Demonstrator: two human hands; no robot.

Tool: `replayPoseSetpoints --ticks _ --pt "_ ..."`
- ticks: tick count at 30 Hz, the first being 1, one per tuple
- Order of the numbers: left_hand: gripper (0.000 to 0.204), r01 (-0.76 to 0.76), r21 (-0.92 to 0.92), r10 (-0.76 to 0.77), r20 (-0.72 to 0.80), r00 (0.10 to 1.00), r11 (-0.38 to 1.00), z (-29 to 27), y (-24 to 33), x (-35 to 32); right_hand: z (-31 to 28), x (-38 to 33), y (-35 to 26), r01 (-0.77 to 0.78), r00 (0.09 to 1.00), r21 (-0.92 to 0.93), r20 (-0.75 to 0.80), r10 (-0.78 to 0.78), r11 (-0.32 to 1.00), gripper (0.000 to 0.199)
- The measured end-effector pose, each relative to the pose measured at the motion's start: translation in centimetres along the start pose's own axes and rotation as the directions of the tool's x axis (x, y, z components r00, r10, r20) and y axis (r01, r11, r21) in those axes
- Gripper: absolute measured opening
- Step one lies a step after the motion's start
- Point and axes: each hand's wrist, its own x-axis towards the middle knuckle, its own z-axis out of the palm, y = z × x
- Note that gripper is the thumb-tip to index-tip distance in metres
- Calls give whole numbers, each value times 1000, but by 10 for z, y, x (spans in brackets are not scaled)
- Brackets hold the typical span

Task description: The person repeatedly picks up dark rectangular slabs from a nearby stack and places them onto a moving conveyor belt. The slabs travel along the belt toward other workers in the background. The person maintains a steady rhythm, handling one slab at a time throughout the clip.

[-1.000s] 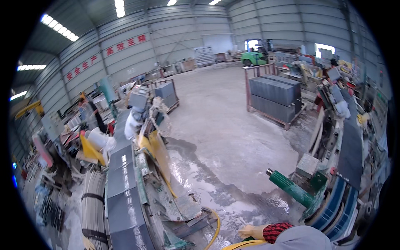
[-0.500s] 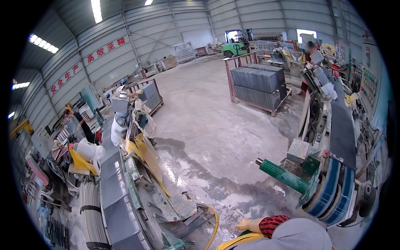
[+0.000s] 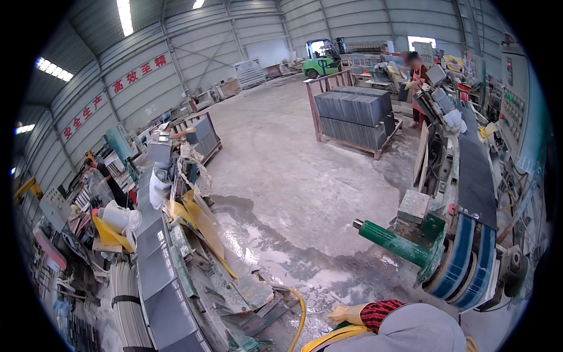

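My right hand, in a cream glove with a red-and-black checked cuff, is low in the head view, in front of my grey sleeve. Its fingers look loosely apart, and I see nothing held in them. Beneath it shows a yellow apron-like cloth with a dark green edge. A yellow hose curves over the wet floor just left of the hand. To the right, a green cylinder sticks out beside blue belts on rollers, apart from the hand. My left hand is out of sight.
Dark slabs lie along a conveyor on the left; another belt runs on the right. Slabs fill a rack ahead. A green forklift stands far back. One person is at the right line, another at left.
The whole scene has shifted slightly left and upward. At the right line, the far person has moved and shows more plainly beside the machine. My right hand keeps nearly the same place.
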Motion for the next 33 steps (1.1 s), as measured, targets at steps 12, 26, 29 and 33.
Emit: replayPoseSetpoints --ticks 12,26,29,33 --pt "33 -18 30 19 -21 1000 999 2 -11 -11 22 15 -12 -385 874 122 -270 404 915 25" --pt "36 8 0 -8 44 999 1000 -7 -7 -17 -8 19 25 -285 958 725 231 168 627 31" --pt "37 23 -8 -22 51 998 1000 -8 -8 -18 2 25 20 -304 914 543 -66 400 783 32" --pt "36 4 -2 -4 11 1000 1000 -16 -7 -21 13 13 1 -293 937 87 -172 304 952 29"
